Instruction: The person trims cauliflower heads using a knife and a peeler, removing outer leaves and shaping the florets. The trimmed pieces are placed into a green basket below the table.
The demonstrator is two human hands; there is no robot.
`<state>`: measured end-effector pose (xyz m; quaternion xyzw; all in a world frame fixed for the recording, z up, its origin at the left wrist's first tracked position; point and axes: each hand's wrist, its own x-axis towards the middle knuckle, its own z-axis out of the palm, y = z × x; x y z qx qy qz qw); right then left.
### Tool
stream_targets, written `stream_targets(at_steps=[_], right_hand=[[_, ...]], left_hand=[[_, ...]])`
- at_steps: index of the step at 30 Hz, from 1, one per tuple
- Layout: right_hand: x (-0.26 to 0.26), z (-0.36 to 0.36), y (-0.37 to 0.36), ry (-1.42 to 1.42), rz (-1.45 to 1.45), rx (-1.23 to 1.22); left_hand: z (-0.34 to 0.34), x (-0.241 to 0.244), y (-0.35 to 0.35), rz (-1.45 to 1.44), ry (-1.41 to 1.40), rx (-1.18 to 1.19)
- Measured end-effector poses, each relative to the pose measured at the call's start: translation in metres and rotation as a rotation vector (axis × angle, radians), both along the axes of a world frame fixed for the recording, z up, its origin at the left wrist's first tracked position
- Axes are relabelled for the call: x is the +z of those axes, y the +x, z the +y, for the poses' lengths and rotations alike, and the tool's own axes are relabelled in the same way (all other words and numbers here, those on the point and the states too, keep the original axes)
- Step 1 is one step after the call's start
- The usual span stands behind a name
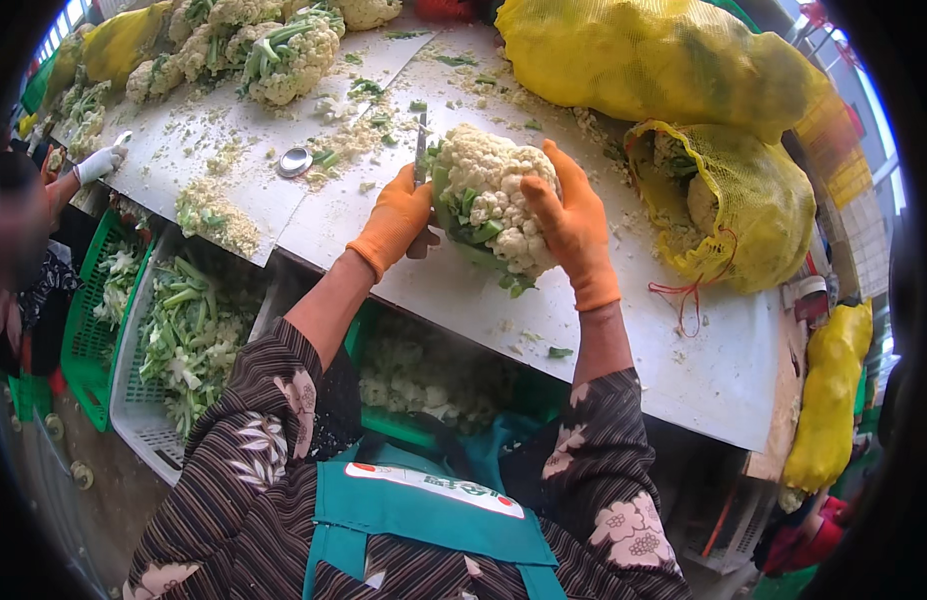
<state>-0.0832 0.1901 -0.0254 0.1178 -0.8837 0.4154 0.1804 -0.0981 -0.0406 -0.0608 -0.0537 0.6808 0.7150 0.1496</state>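
Note:
My left hand (pixel 397 217), in an orange glove, grips a knife (pixel 420 142) by its handle, with the blade pointing away from me. The blade is beside the leafy left side of a cauliflower head (pixel 497 187). My right hand (pixel 576 217), also gloved in orange, holds that head from the right with thumb and fingers spread over the florets. The cauliflower is tilted, with its green leaves and stem side to the left and below. Both hands are above the white tabletop (pixel 463 300), which is strewn with crumbs and leaf scraps.
Cauliflower heads (pixel 291 60) are heaped at the back left. Yellow mesh sacks (pixel 658 60) lie at the right, one open sack (pixel 756 202) with red string. A round metal lid (pixel 294 162) rests left. Crates of trimmings (pixel 137 420) stand below. A co-worker's white-gloved hand (pixel 101 163) is far left.

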Motion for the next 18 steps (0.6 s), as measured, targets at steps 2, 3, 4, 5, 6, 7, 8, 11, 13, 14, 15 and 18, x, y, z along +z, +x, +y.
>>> stream_targets(at_steps=[2,3,4,5,6,7,8,11,13,14,15,18], right_hand=[[-0.017,-0.01,0.024,0.103,0.226,-0.04],[-0.029,-0.01,0.041,0.101,0.286,-0.043],[-0.041,-0.013,0.058,0.143,0.36,-0.045],[-0.048,-0.019,0.07,0.188,0.411,-0.049],[-0.049,-0.026,0.077,0.187,0.417,-0.078],[-0.048,-0.03,0.083,0.186,0.422,-0.105],[-0.046,-0.029,0.088,0.213,0.398,-0.108],[-0.012,-0.035,0.087,0.373,0.397,-0.077],[0.03,-0.058,0.076,0.58,0.423,-0.033],[0.037,-0.063,0.057,0.66,0.397,0.033],[0.034,-0.056,0.033,0.635,0.28,0.037],[0.041,-0.027,0.008,0.437,-0.011,-0.199]], left_hand=[[-0.002,-0.003,0.011,0.021,-0.06,0.056],[-0.001,-0.003,0.016,0.034,-0.09,0.07],[-0.004,-0.01,0.021,0.077,-0.092,0.087],[-0.009,-0.02,0.024,0.12,-0.094,0.103],[-0.01,-0.025,0.027,0.166,-0.092,0.108],[-0.01,-0.027,0.029,0.157,-0.092,0.1],[-0.011,-0.029,0.032,0.148,-0.092,0.094],[-0.012,-0.035,0.025,0.264,-0.099,0.092],[-0.007,-0.03,0.02,0.242,-0.119,0.048],[0.0,-0.011,0.018,0.171,-0.132,0.001],[0.002,0.009,0.015,0.108,-0.145,-0.035],[-0.011,0.032,0.012,0.053,-0.069,-0.092]])
